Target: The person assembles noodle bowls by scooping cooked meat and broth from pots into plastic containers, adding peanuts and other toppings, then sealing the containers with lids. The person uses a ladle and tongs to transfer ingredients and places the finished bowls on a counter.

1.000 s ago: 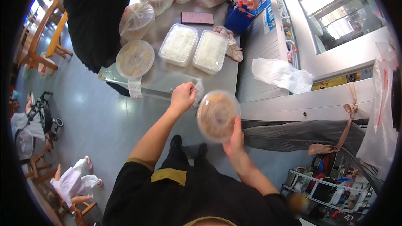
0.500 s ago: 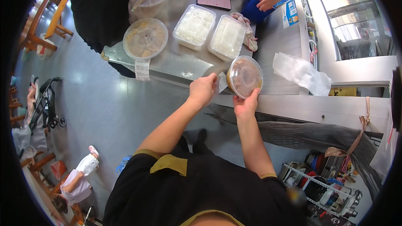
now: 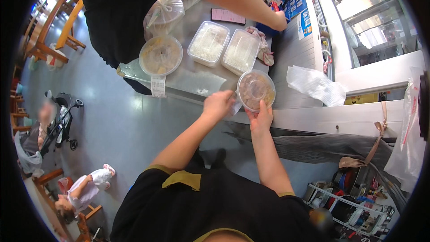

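My right hand (image 3: 260, 117) grips a round clear plastic takeaway tub (image 3: 256, 88) by its near rim, the thumb on the lid. Pale brown food shows through the lid. My left hand (image 3: 218, 106) is closed at a white paper slip (image 3: 234, 105) by the tub's left side, the fingertips pinched on it. Just beyond stand two rectangular tubs of white rice, a left one (image 3: 208, 44) and a right one (image 3: 241, 51). To the left, another round tub (image 3: 161, 56) sits near the table edge, with a printed slip (image 3: 157, 86) hanging from it.
Across the metal table (image 3: 192, 80), a person in black reaches an arm (image 3: 246, 2) toward a blue container at the back right. A phone (image 3: 228, 16), tied plastic bags (image 3: 165, 13), a crumpled cloth (image 3: 264, 51) and a white paper towel (image 3: 315, 85) lie around.
The other person has leaned in, with the arm now stretched across the table's far side. My hands keep their holds on the tub and slip; the view has shifted slightly.
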Demonstrator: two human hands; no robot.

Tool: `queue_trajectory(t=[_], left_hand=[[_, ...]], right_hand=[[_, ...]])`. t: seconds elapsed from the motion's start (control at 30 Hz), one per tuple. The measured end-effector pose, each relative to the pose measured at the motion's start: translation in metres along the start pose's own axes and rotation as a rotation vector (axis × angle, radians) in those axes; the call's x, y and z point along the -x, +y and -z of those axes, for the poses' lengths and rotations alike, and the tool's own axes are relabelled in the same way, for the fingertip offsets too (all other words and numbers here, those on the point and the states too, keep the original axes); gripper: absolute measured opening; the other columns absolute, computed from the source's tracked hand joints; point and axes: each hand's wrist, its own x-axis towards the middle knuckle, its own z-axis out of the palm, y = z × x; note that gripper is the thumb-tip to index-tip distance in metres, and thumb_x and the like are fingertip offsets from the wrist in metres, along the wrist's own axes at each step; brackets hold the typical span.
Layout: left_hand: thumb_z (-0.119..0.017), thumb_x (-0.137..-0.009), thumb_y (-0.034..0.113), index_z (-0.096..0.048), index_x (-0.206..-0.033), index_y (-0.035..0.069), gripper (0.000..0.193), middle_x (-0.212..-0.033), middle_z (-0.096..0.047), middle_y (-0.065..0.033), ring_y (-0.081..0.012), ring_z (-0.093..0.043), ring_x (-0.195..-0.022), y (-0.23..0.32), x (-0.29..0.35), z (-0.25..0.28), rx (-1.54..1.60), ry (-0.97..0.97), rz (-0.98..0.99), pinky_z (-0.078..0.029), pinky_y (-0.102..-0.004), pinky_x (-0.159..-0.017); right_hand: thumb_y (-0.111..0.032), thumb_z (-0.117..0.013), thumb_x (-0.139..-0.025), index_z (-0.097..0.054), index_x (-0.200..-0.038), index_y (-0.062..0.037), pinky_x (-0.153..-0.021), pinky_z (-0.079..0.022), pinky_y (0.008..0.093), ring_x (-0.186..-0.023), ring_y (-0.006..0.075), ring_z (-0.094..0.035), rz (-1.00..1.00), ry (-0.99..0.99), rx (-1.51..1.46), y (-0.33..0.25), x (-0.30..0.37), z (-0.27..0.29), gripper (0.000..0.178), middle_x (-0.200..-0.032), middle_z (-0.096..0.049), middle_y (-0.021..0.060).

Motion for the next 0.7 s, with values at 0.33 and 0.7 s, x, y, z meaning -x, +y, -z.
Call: queue_trajectory(t=[0.33,0.7], left_hand=[[-0.077,-0.077,0.030,-0.035,-0.116,0.000,0.065,-0.101,-0.057,-0.0187,-0.0308,-0.063,-0.079,-0.067,-0.138,0.053,1.093,0.548,0.878,-0.056,-0.0472,-0.062],[-0.074,-0.080,0.024,-0.041,-0.113,0.008,0.051,-0.101,-0.058,-0.0108,-0.0193,-0.061,-0.082,-0.003,-0.124,0.072,1.545,0.602,0.269,-0.054,-0.0375,-0.063]], right_hand=[[-0.018,-0.055,-0.093,-0.045,-0.127,-0.0159,-0.071,-0.055,0.0450,-0.103,0.0270,-0.057,0.014,0.008,-0.047,0.010,-0.007,0.003,0.035,-0.123,-0.051,0.0072],[-0.018,-0.053,-0.094,-0.043,-0.127,-0.0149,-0.074,-0.054,0.0480,-0.103,0.0280,-0.057,0.027,0.014,-0.039,0.008,-0.005,0.004,0.034,-0.123,-0.051,0.0088]])
